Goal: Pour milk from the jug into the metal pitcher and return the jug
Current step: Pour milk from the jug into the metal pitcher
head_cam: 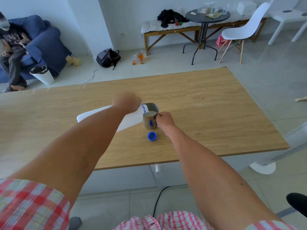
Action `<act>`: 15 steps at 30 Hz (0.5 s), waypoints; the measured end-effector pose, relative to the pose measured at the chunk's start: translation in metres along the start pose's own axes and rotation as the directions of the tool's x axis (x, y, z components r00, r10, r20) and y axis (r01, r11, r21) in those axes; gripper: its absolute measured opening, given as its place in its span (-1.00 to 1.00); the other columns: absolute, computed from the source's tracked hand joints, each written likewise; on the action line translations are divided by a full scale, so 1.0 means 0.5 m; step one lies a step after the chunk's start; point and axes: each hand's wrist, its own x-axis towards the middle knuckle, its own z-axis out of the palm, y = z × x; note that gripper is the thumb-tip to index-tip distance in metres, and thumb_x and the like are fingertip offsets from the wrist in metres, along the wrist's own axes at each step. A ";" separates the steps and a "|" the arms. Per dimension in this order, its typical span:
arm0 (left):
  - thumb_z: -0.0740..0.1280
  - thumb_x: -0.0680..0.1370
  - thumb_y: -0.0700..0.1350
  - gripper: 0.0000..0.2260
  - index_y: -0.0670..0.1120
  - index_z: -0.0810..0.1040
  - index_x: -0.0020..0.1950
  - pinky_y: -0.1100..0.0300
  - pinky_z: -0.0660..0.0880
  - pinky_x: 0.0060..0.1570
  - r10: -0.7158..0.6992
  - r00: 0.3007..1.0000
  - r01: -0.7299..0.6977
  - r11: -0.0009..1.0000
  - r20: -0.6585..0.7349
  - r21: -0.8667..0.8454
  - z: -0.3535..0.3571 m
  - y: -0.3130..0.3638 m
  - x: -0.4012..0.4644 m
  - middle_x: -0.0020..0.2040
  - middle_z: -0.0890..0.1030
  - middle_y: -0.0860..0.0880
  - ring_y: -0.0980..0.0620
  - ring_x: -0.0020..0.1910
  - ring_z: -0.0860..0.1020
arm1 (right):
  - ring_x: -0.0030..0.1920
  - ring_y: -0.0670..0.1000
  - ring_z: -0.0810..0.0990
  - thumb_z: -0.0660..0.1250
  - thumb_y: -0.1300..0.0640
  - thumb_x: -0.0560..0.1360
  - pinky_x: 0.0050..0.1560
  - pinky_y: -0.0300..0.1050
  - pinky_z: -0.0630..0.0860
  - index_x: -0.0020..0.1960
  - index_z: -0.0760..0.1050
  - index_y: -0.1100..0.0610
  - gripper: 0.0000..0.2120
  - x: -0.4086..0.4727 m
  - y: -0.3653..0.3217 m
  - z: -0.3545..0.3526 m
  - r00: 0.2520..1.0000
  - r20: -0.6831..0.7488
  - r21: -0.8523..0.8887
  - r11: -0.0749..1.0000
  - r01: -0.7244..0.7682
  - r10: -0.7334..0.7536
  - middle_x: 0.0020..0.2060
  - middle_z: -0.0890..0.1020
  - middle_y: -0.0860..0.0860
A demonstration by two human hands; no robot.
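A white plastic milk jug (129, 121) with a blue neck ring is tipped nearly on its side, its mouth over the rim of the metal pitcher (150, 119). My left hand (127, 101) grips the jug near its neck from above. Milk runs from the spout into the pitcher, which holds white milk. The pitcher stands upright on the wooden table (207, 113). My right hand (164, 120) is closed on the pitcher's handle at its right side. The jug's blue cap (152, 136) lies open side up on the table just in front of the pitcher.
Beyond the table's far edge stand a backpack (108, 58), a white bin (42, 75), glasses of orange drink (139, 58) on the floor, a bench, a round black table (207, 15) and a white chair (244, 29). A person sits on a blue sofa (46, 45) at the left. A fan base (262, 167) stands right.
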 end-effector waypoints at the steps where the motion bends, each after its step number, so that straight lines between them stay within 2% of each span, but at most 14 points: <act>1: 0.11 0.63 0.01 -0.71 -0.10 0.57 0.02 0.04 0.43 -0.09 -0.002 1.000 0.002 1.000 0.001 0.000 0.000 0.000 0.000 -0.18 0.52 -0.08 -0.15 -0.10 0.55 | -0.21 0.08 0.47 0.16 0.26 0.63 -0.19 -0.03 0.40 -0.11 0.56 0.24 -0.76 0.000 0.000 0.000 1.000 0.000 0.001 1.000 0.006 -0.006 -0.22 0.56 0.14; 4: 0.11 0.63 0.02 -0.71 -0.10 0.57 0.01 0.03 0.42 -0.11 -0.001 1.000 0.001 1.000 0.000 0.005 0.000 0.001 -0.001 -0.19 0.52 -0.08 -0.14 -0.11 0.55 | -0.22 0.08 0.45 0.16 0.27 0.62 -0.20 -0.03 0.38 -0.12 0.54 0.17 -0.77 0.001 0.001 0.001 1.000 0.001 0.002 1.000 0.011 -0.011 -0.23 0.54 0.13; 15: 0.12 0.63 0.01 -0.72 -0.10 0.57 0.00 0.03 0.43 -0.11 -0.005 1.000 0.005 1.000 0.003 0.017 -0.002 0.002 -0.001 -0.17 0.54 -0.09 -0.13 -0.12 0.55 | -0.23 0.07 0.45 0.15 0.28 0.62 -0.20 -0.03 0.39 -0.13 0.52 0.17 -0.78 0.004 0.004 -0.001 1.000 0.000 -0.004 1.000 0.024 -0.024 -0.24 0.53 0.12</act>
